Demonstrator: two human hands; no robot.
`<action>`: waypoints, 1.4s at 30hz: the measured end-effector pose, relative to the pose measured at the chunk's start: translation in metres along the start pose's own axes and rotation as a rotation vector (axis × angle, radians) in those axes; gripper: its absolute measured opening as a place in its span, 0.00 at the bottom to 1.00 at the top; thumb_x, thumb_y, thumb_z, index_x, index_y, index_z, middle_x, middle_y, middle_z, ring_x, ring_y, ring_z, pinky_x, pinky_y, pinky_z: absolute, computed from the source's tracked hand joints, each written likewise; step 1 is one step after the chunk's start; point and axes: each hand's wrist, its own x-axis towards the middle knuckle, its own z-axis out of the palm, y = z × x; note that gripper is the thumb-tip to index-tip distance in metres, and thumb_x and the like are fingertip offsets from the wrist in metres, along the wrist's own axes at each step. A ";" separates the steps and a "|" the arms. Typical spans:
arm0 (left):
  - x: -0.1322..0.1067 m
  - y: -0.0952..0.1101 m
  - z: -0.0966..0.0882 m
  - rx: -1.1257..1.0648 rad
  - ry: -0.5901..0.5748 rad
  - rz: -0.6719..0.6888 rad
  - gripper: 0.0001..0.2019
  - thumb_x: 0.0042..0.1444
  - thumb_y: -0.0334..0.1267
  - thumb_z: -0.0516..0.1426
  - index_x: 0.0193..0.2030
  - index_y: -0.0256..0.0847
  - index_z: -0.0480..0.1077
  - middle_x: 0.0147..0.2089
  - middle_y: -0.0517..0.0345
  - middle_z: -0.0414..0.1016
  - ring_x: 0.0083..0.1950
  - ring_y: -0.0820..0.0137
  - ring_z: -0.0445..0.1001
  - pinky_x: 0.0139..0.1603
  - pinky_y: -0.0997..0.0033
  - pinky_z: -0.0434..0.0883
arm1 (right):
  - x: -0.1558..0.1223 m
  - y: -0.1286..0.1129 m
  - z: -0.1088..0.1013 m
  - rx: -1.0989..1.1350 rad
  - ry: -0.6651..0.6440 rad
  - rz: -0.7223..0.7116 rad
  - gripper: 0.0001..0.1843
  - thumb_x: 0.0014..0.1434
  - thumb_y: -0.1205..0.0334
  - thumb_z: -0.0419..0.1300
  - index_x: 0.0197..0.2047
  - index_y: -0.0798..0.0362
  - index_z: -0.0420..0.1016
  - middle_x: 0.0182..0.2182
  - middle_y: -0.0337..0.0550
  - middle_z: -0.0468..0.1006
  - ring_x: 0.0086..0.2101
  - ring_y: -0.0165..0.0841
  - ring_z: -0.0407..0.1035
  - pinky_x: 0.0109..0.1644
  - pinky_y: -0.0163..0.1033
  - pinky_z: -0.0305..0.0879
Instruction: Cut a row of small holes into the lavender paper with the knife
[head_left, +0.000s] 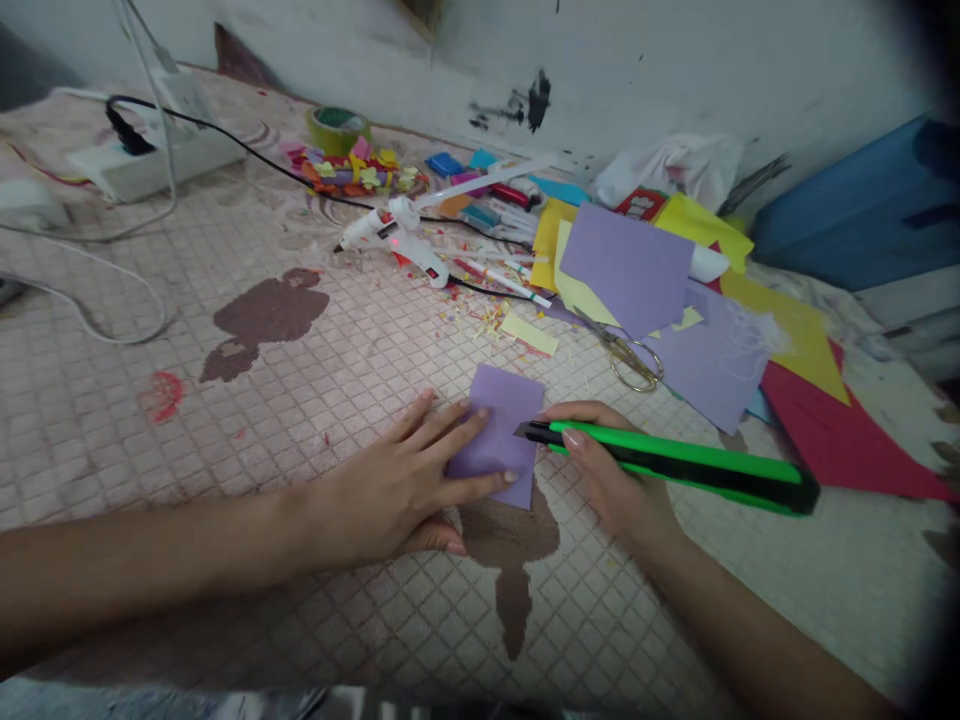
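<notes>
A small lilac paper sheet [499, 430] lies on a patterned mat [187, 470], held by the left hand [397, 490], its fingers [461, 440] spread flat on top; the right hand [607, 470] closes around a green utility knife [675, 465], tip over the sheet's right side.

Matt lilac paper [511, 395]; glossy green plastic cutter [675, 465]; metal scissors [634, 362].

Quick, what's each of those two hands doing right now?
Left hand: open, fingers spread, pressing flat on a piece of purple paper.
Right hand: closed, holding a green utility knife.
</notes>
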 end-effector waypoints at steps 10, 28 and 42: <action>-0.007 -0.006 -0.008 -0.116 -0.026 0.044 0.29 0.66 0.58 0.51 0.68 0.45 0.62 0.77 0.36 0.34 0.75 0.37 0.42 0.69 0.30 0.50 | 0.014 -0.005 0.019 0.316 -0.005 0.083 0.07 0.61 0.55 0.62 0.41 0.43 0.80 0.40 0.39 0.80 0.42 0.35 0.73 0.45 0.41 0.73; -0.008 -0.004 -0.006 -0.030 -0.033 -0.006 0.30 0.63 0.55 0.57 0.70 0.55 0.58 0.77 0.41 0.40 0.75 0.37 0.45 0.67 0.29 0.52 | 0.011 -0.009 -0.003 -0.082 -0.288 -0.225 0.13 0.60 0.67 0.63 0.47 0.42 0.79 0.42 0.38 0.83 0.43 0.33 0.77 0.47 0.38 0.73; -0.007 -0.004 -0.005 -0.034 0.005 0.015 0.30 0.62 0.57 0.57 0.68 0.53 0.62 0.77 0.39 0.42 0.74 0.37 0.49 0.67 0.29 0.52 | 0.021 -0.004 -0.003 -0.083 -0.451 -0.307 0.13 0.62 0.67 0.60 0.48 0.45 0.79 0.41 0.42 0.83 0.42 0.35 0.77 0.44 0.41 0.74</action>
